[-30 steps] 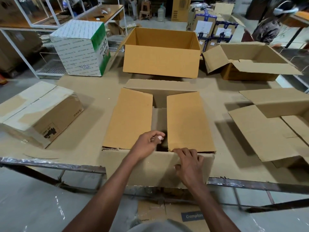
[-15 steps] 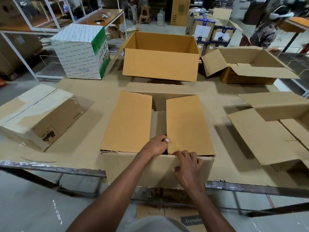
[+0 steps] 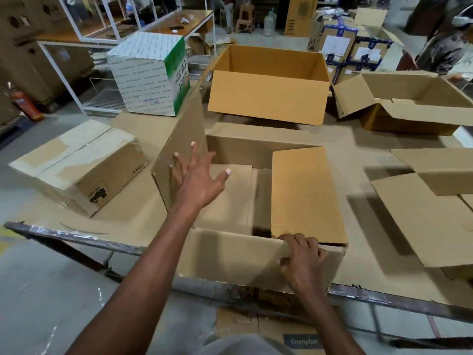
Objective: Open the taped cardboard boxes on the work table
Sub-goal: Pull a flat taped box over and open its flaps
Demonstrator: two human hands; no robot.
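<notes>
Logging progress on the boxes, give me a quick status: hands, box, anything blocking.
Left hand open, pushing left flap up. Right hand gripping near wall of the box. Right flap lies flat. Nothing blocking.

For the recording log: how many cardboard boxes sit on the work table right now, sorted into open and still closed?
Open brown boxes: 4 (near box under the hands, large far box, far-right box, right-edge box)
Closed brown boxes: 1 (taped box)
Closed white-and-green boxes: 1 (printed box)
Total: 6

Dim overhead light, soft shadows, edges warped.
</notes>
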